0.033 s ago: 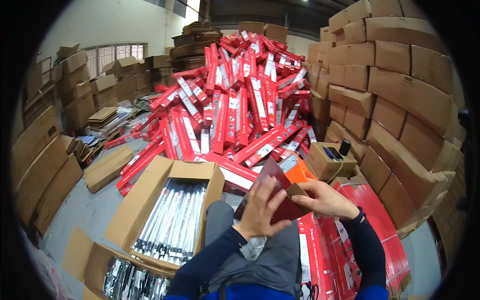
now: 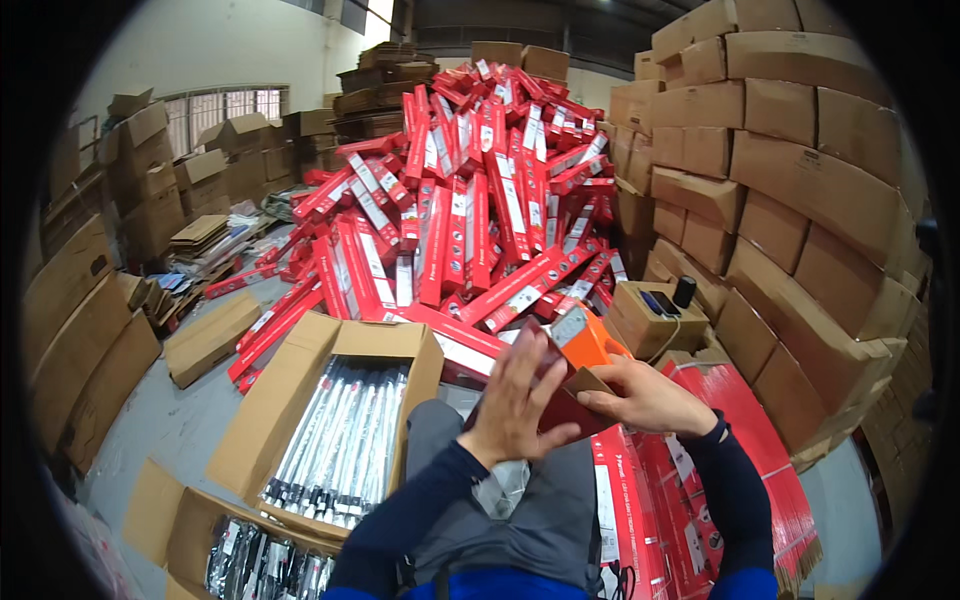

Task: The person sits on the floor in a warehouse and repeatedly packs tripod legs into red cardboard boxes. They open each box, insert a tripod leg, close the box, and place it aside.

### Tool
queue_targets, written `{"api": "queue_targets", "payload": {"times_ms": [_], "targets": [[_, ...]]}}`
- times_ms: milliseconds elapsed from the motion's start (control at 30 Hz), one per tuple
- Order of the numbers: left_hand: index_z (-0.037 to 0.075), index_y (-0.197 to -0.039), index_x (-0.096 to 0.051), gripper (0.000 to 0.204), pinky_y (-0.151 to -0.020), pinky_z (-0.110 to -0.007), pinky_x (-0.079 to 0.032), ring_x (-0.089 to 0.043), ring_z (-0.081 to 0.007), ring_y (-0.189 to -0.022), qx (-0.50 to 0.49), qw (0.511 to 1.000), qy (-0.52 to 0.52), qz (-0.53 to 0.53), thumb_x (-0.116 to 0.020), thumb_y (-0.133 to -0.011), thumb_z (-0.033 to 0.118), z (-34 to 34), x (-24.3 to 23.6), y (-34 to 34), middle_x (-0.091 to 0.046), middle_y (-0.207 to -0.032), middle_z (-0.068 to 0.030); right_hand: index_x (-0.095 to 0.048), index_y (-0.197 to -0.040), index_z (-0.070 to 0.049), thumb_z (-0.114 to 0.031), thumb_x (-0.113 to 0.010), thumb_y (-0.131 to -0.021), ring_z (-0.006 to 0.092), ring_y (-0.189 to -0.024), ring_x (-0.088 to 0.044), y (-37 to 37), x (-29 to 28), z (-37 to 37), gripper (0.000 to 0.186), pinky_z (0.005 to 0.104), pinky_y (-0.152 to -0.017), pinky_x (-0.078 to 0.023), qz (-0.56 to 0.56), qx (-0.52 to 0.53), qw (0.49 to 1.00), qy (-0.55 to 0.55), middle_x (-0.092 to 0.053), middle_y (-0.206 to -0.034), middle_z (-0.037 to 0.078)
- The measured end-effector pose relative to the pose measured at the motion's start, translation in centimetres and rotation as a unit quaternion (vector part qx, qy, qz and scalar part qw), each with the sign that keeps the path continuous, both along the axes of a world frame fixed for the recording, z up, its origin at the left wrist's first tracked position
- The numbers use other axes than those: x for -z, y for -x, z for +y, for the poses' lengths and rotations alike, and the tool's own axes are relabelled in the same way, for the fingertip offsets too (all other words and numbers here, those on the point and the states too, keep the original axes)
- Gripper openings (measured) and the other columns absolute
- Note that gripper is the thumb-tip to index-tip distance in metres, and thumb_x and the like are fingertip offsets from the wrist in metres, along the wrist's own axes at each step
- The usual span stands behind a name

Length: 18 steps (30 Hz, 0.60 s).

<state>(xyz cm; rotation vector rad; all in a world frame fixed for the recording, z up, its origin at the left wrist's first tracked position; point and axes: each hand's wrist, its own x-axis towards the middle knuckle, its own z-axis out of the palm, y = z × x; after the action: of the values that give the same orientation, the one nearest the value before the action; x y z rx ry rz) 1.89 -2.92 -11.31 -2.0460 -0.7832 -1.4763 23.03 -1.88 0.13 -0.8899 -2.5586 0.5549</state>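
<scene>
My left hand has its fingers spread and its palm against a dark red folding carton above my lap. My right hand grips the carton's brown flap end, thumb on top and the other fingers partly hidden. Part of the carton is behind my left hand. Just beyond it stands an orange box. A clear plastic bag lies between my thighs.
A large heap of long red boxes rises ahead. At left, an open carton holds plastic-wrapped rods; another holds black wrapped items. Flat red cartons lie at right, near a small brown box and stacked cartons.
The dark red carton has tilted and shows less of its face above my left hand. Both hands stay on it, with my left hand shifted slightly leftward.
</scene>
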Motion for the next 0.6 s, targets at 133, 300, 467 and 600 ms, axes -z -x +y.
{"api": "queue_targets", "payload": {"times_ms": [133,300,467,600], "targets": [[0.007,-0.081,-0.062,0.041,-0.078,-0.040,-0.050,-0.057,-0.0269,-0.073,-0.039,0.995,-0.027,0.083,-0.071,-0.091,0.045,0.4,-6.5,1.8,-0.054,-0.073,-0.0070,-0.072,-0.105,-0.008,-0.030,-0.066,-0.096,0.0385,-0.084,-0.061,0.3,-0.9,-0.9,0.025,0.0490,-0.079,-0.048,-0.046,0.060,0.983,-0.170,-0.059,-0.092,0.020],[0.015,-0.059,-0.047,0.048,-0.053,-0.030,-0.040,-0.047,-0.0181,-0.054,-0.038,0.980,-0.132,0.145,-0.075,-0.088,0.042,-4.1,-8.2,1.4,-0.043,-0.061,-0.0009,-0.070,-0.097,-0.005,-0.031,-0.071,-0.093,0.0389,-0.091,-0.061,1.6,-3.4,-1.5,0.027,0.0477,-0.078,-0.049,-0.021,0.081,0.978,-0.193,-0.059,-0.094,0.020],[0.016,-0.059,-0.045,0.053,-0.059,-0.027,-0.046,-0.051,-0.0179,-0.058,0.042,0.981,-0.133,0.138,-0.071,-0.088,0.052,-6.0,-6.8,1.8,-0.047,-0.063,0.0001,-0.072,-0.097,-0.005,-0.035,-0.069,-0.096,0.0381,-0.091,-0.063,2.1,-2.7,-1.3,0.030,0.0467,-0.077,-0.049,-0.019,0.062,0.981,-0.185,-0.060,-0.092,0.021],[0.013,-0.082,-0.059,0.064,-0.099,-0.048,-0.050,-0.059,-0.0269,-0.089,0.173,0.974,-0.142,0.040,-0.045,-0.096,0.074,-3.4,-3.5,1.4,-0.067,-0.089,-0.0055,-0.074,-0.112,-0.005,-0.040,-0.061,-0.102,0.0229,-0.085,-0.061,1.1,0.8,0.2,0.039,0.0371,-0.078,-0.049,0.215,0.025,0.975,0.056,-0.063,-0.089,0.012]]}}
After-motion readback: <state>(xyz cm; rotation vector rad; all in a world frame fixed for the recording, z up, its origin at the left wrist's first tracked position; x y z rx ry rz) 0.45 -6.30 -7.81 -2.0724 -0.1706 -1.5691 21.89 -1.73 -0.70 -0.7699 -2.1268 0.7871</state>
